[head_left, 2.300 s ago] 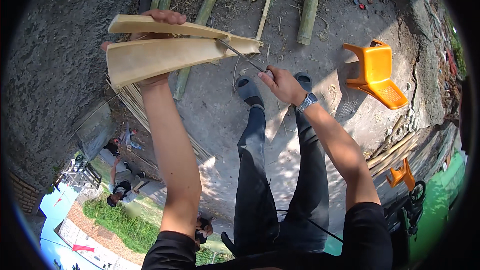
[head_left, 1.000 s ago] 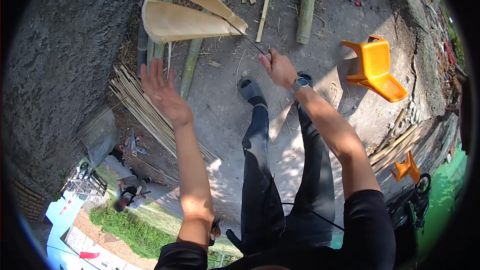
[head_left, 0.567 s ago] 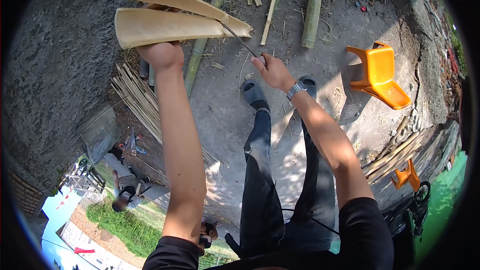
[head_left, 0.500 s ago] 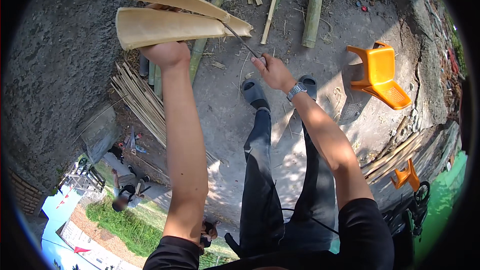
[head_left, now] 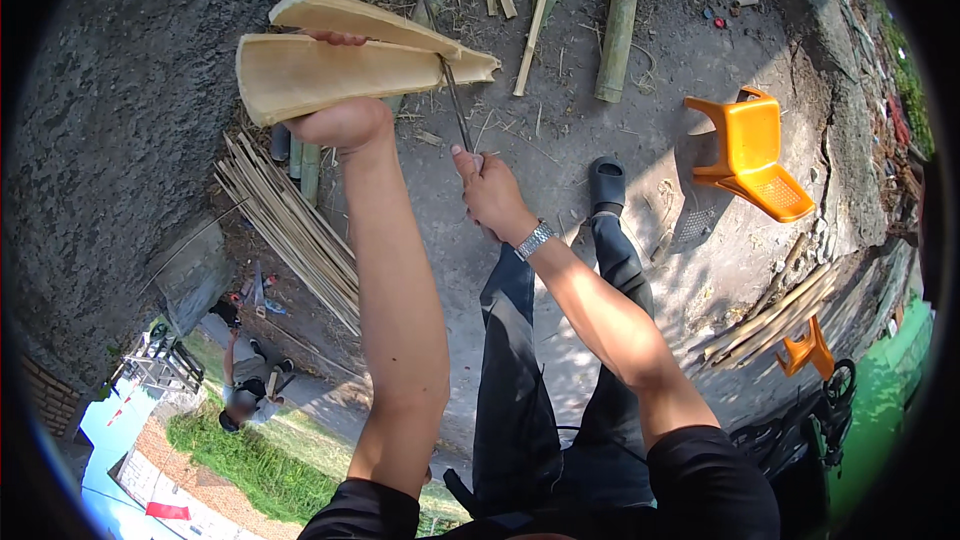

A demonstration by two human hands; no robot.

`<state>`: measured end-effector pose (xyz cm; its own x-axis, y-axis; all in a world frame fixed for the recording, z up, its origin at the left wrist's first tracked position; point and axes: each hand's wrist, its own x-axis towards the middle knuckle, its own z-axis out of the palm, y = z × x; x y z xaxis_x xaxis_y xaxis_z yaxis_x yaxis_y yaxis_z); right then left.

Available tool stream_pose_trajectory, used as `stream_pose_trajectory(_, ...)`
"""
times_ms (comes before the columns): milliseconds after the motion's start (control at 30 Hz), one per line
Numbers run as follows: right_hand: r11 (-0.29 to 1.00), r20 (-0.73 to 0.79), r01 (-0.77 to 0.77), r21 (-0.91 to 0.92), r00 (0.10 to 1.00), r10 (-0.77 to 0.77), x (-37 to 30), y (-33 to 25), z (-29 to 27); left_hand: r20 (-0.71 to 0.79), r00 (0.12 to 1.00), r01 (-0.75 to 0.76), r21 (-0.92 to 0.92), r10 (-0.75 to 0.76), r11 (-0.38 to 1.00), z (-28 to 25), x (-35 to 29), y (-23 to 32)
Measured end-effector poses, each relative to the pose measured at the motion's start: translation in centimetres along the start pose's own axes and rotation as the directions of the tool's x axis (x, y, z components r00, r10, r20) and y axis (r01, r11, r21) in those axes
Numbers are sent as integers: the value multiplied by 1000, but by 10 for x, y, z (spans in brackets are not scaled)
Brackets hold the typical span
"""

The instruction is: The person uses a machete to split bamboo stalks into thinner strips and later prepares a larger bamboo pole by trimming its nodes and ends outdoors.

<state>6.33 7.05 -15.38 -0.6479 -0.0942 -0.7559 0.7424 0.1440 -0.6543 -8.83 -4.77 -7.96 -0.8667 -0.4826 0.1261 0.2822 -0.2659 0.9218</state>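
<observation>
A pale length of split bamboo (head_left: 330, 80) is raised at the upper left, inner face toward me, parted along a lengthwise gap that closes toward its right end. My left hand (head_left: 345, 126) is closed around it from beneath; some fingertips show through the gap, the rest are hidden. In my right hand (head_left: 492, 192), wearing a metal watch, is the handle of a long thin dark knife (head_left: 456, 108). Its blade runs into the closed end of the gap, and its tip pokes out beyond the upper half. Both hands are well above the ground.
Bamboo poles (head_left: 622, 25) and loose strips lie on the dirt ahead. A bundle of thin strips (head_left: 290, 230) lies at left beside a rough wall (head_left: 120, 120). An orange plastic chair (head_left: 752, 145) stands at right. Another person (head_left: 250, 390) is at lower left.
My right hand has moved left and toward me, and the knife has swung steeper, its tip now showing past the bamboo. My left hand and the bamboo have shifted slightly.
</observation>
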Motion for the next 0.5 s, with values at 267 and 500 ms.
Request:
stream_pose_trajectory(267, 981, -78, 176, -80, 980, -183, 18, 27, -10, -22, 997, -70, 33, 71, 997, 8, -2, 12)
stream_pose_trajectory(500, 895, 66, 356, -268, 934, -352, -20, 16, -56, -157, 853, -368, 493, 497, 788, 20, 7, 87)
